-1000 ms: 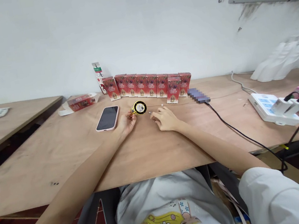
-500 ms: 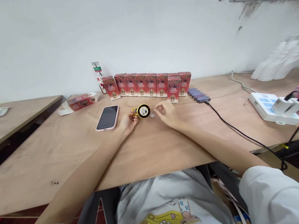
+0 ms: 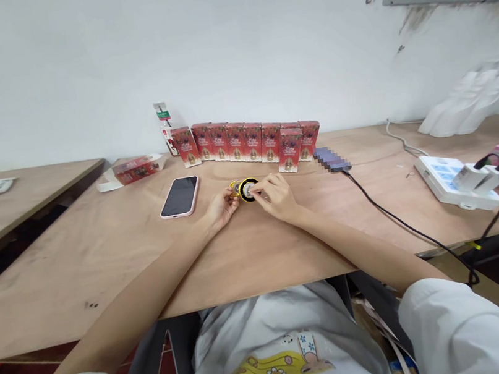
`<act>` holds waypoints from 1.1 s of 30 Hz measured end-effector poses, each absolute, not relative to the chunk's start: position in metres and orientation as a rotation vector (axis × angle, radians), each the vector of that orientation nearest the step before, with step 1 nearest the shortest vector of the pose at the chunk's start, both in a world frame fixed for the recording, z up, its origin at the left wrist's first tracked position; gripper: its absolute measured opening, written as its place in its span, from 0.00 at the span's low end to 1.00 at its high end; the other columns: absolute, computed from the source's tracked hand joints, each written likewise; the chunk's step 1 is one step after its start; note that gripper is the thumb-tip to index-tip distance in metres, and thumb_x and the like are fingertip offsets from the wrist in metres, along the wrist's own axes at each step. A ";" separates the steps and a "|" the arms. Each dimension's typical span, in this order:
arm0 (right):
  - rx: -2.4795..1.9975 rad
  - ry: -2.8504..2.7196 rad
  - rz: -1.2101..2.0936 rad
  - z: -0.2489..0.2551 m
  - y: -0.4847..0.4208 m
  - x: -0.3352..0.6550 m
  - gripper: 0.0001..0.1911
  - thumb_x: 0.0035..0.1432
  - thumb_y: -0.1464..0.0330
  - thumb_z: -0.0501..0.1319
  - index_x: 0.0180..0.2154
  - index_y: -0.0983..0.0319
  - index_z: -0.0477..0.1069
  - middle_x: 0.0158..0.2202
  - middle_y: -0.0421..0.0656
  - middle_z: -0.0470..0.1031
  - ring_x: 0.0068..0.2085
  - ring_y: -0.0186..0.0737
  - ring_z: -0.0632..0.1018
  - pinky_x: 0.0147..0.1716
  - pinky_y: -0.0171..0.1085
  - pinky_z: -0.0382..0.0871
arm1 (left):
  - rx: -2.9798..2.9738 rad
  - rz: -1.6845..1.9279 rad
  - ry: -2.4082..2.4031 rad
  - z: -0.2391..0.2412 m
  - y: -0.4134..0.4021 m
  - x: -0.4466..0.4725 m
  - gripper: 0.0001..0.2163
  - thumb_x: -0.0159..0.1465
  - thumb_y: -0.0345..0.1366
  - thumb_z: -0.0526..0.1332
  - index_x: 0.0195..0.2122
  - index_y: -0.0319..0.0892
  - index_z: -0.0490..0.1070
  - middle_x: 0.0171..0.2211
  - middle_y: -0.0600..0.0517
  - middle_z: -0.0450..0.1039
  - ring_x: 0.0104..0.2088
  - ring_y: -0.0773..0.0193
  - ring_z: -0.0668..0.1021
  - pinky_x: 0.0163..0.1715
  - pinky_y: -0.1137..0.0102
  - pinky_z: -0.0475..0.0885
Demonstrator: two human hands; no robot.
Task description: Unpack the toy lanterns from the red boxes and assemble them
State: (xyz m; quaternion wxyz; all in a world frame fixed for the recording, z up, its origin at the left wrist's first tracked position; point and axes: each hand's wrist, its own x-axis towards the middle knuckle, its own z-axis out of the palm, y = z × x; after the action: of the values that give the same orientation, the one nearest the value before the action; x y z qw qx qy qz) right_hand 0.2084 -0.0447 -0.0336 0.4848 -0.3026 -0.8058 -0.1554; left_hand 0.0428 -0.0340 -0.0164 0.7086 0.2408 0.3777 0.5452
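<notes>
My left hand (image 3: 225, 206) is closed with its fingertips on the yellow side of a small round-based object (image 3: 245, 197), yellow with a black rim, which lies on its side. Its pale round base faces me. My right hand (image 3: 276, 195) has thumb and forefinger pinched together against that base. Whatever sits between those fingertips is too small to make out. Just left of my left hand lies a phone (image 3: 180, 197) in a pink case, screen up and dark.
Several red printed boxes (image 3: 253, 141) stand in a row by the wall. An opened red box (image 3: 138, 169) lies back left, beside a tall slim package (image 3: 166, 129). Right of centre, a blurred device (image 3: 332, 159) trails a black cable towards a white power strip (image 3: 457, 182).
My right hand has moved left and its fingertips now touch the object's base. The object has shifted slightly right. Small whitish bits on the table are now covered by my right hand.
</notes>
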 end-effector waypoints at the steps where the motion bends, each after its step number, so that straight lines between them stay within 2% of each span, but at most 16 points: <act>1: -0.734 -1.978 -0.401 -0.033 -0.045 0.209 0.08 0.63 0.68 0.53 0.32 0.60 0.69 0.30 0.44 0.77 0.33 0.39 0.73 0.36 0.42 0.62 | 0.533 1.209 0.835 -0.017 -0.034 0.043 0.09 0.58 0.20 0.50 0.25 0.38 0.62 0.18 0.57 0.61 0.15 0.78 0.66 0.13 0.86 0.63; 5: -0.731 -2.035 -0.437 -0.031 -0.047 0.210 0.09 0.64 0.67 0.53 0.37 0.61 0.70 0.33 0.45 0.78 0.37 0.40 0.74 0.38 0.42 0.63 | 0.523 1.210 0.822 -0.016 -0.032 0.042 0.10 0.59 0.20 0.49 0.25 0.38 0.62 0.19 0.57 0.61 0.16 0.78 0.66 0.13 0.87 0.63; 7: -0.729 -2.050 -0.428 -0.030 -0.048 0.210 0.09 0.63 0.65 0.54 0.40 0.61 0.70 0.39 0.47 0.78 0.41 0.42 0.74 0.42 0.43 0.64 | 0.524 1.210 0.820 -0.015 -0.031 0.041 0.09 0.58 0.19 0.49 0.25 0.38 0.62 0.20 0.56 0.62 0.16 0.78 0.66 0.13 0.87 0.63; 12: -0.780 -2.057 -0.365 -0.031 -0.049 0.211 0.24 0.58 0.56 0.58 0.52 0.63 0.63 0.55 0.53 0.68 0.55 0.50 0.68 0.51 0.48 0.63 | 0.563 1.197 0.847 -0.013 -0.030 0.041 0.10 0.59 0.19 0.49 0.26 0.38 0.62 0.19 0.57 0.60 0.16 0.79 0.65 0.14 0.88 0.63; 14: -0.817 -2.066 -0.289 -0.034 -0.046 0.212 0.28 0.58 0.56 0.58 0.56 0.63 0.59 0.56 0.54 0.67 0.55 0.51 0.68 0.52 0.50 0.63 | 0.600 1.193 0.871 -0.013 -0.031 0.041 0.10 0.58 0.19 0.49 0.26 0.39 0.61 0.19 0.57 0.60 0.15 0.79 0.65 0.14 0.87 0.63; 17: -0.825 -2.045 -0.199 -0.040 -0.039 0.212 0.28 0.59 0.58 0.57 0.58 0.62 0.56 0.53 0.52 0.70 0.52 0.49 0.71 0.52 0.49 0.65 | 0.666 1.209 0.907 -0.016 -0.033 0.044 0.09 0.58 0.20 0.50 0.27 0.40 0.61 0.19 0.57 0.62 0.15 0.77 0.66 0.14 0.85 0.64; 21: -0.798 -1.971 -0.110 -0.044 -0.035 0.212 0.31 0.57 0.61 0.60 0.58 0.62 0.55 0.53 0.51 0.69 0.53 0.46 0.71 0.51 0.45 0.68 | 0.915 1.279 1.027 -0.025 -0.036 0.046 0.06 0.59 0.26 0.52 0.34 0.43 0.64 0.23 0.56 0.67 0.19 0.71 0.70 0.15 0.79 0.67; 23: -0.786 -1.980 -0.086 -0.044 -0.035 0.213 0.31 0.56 0.62 0.60 0.59 0.61 0.54 0.53 0.51 0.69 0.53 0.46 0.71 0.52 0.46 0.68 | 1.152 1.370 1.094 -0.029 -0.036 0.044 0.09 0.59 0.27 0.52 0.39 0.43 0.67 0.29 0.53 0.69 0.25 0.68 0.73 0.22 0.76 0.71; 26: -0.746 -2.006 -0.076 -0.043 -0.036 0.213 0.29 0.57 0.63 0.60 0.58 0.60 0.55 0.53 0.51 0.69 0.53 0.46 0.71 0.52 0.47 0.68 | 1.436 1.515 1.172 -0.031 -0.036 0.040 0.16 0.55 0.24 0.53 0.44 0.43 0.69 0.39 0.49 0.69 0.41 0.63 0.75 0.41 0.68 0.73; 29: -0.747 -1.968 -0.038 -0.044 -0.035 0.212 0.31 0.56 0.62 0.61 0.58 0.61 0.54 0.53 0.52 0.68 0.54 0.46 0.71 0.51 0.46 0.69 | 1.712 1.520 1.251 -0.029 -0.041 0.039 0.27 0.48 0.21 0.57 0.50 0.44 0.67 0.47 0.47 0.64 0.52 0.56 0.69 0.54 0.59 0.65; 33: -0.750 -1.978 0.059 -0.046 -0.036 0.210 0.33 0.55 0.60 0.62 0.58 0.60 0.53 0.55 0.52 0.67 0.55 0.46 0.71 0.53 0.46 0.68 | 2.103 1.457 1.102 -0.025 -0.047 0.042 0.34 0.43 0.19 0.60 0.54 0.44 0.65 0.54 0.46 0.60 0.60 0.52 0.61 0.61 0.58 0.54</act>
State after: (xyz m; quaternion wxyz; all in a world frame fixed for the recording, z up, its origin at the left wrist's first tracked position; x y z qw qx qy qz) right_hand 0.2103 -0.0363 -0.0457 0.4905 -0.3087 -0.8146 0.0244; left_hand 0.0424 -0.0467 -0.0250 0.1769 0.7431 0.3894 0.5146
